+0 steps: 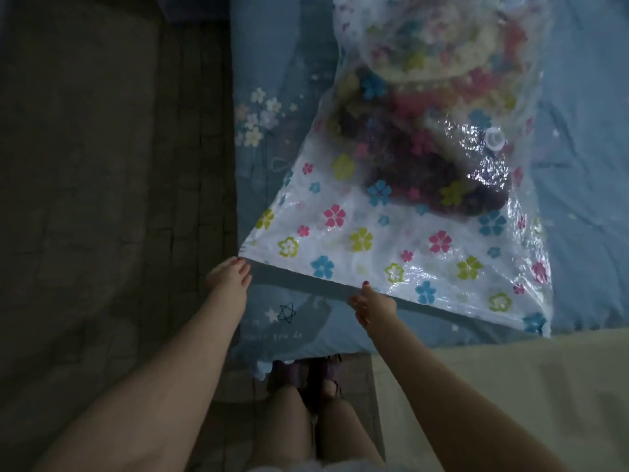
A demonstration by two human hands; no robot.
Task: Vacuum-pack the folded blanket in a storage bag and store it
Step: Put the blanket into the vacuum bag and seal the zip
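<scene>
Storage bag (391,233) lies flat on the bed (578,165), on a blue sheet printed with stars and small flowers. Bag is clear plastic with a flower print in pink, blue and green. Folded blanket (425,131) sits inside it, filling the far and middle part; the near stretch of bag is flat with nothing in it. Round white valve (494,140) is on the top face, right of centre, over the blanket. The bag's near edge runs diagonally across the bed, left end further away than the right. Left hand (228,274) is at the near-left corner, grip pinched shut on the edge there. Right hand (373,303) is further along the same edge, around mid-width, thumb and fingers closed on the strip. Both arms extended, hands well apart. Dark tiled floor (102,199) left of the bed; a pale cream cover (510,386) lies at the near right.
</scene>
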